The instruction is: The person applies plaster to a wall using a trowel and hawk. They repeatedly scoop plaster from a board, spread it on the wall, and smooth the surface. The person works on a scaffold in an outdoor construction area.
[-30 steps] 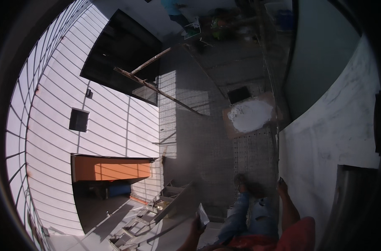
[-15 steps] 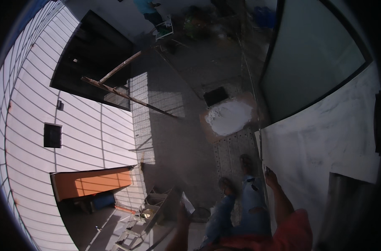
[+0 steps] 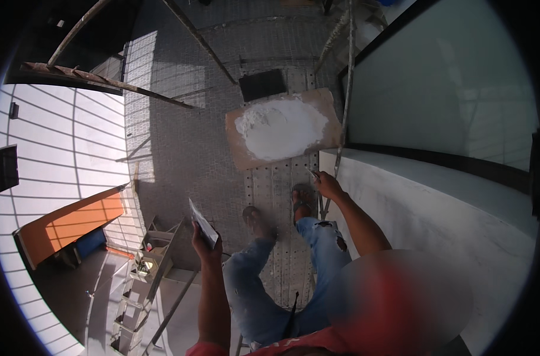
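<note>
My left hand (image 3: 207, 244) is closed on a flat, silvery-white plastering blade (image 3: 204, 224), held out over the left side with its tip pointing up and away. My right hand (image 3: 329, 186) is closed round a small thin tool (image 3: 313, 174), probably a putty knife, whose short light tip shows past my fingers. It is near the edge of the white wall ledge. Beyond both hands, a spread of white plaster-like material (image 3: 284, 130) lies on a brown board (image 3: 239, 151), lumpy at its far left. Neither hand touches it.
My feet stand on a perforated metal plank (image 3: 282, 255). Rusty scaffold poles (image 3: 104, 81) cross at the far left, and another pole (image 3: 341, 142) stands by my right hand. A ladder-like frame (image 3: 142, 296) is low on the left. A large glass pane (image 3: 436, 101) fills the right.
The view has shifted, so the board and plaster appear nearer and more to the left. Both hands have come further into view, each still holding its tool. The distant person is out of view.
</note>
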Tool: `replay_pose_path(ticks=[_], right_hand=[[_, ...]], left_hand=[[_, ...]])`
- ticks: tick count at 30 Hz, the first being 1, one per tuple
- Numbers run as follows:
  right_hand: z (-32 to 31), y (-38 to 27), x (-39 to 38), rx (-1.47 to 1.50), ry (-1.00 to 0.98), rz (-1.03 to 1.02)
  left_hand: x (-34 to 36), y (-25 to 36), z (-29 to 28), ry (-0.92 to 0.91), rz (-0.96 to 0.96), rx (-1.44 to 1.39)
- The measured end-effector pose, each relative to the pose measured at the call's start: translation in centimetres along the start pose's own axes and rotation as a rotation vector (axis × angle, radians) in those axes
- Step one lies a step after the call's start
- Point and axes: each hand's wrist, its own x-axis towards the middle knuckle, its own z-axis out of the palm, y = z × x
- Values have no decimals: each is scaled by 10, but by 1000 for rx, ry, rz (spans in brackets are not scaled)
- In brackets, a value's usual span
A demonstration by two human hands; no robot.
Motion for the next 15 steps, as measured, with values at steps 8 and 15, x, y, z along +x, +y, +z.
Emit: replay_pose_path(ticks=[8, 15], right_hand=[[60, 7, 274, -357, 63, -135], [91, -21, 453, -598, 133, -193]], left_hand=[[202, -40, -30, 220, 155, -35], [277, 3, -46, -306, 250, -282]])
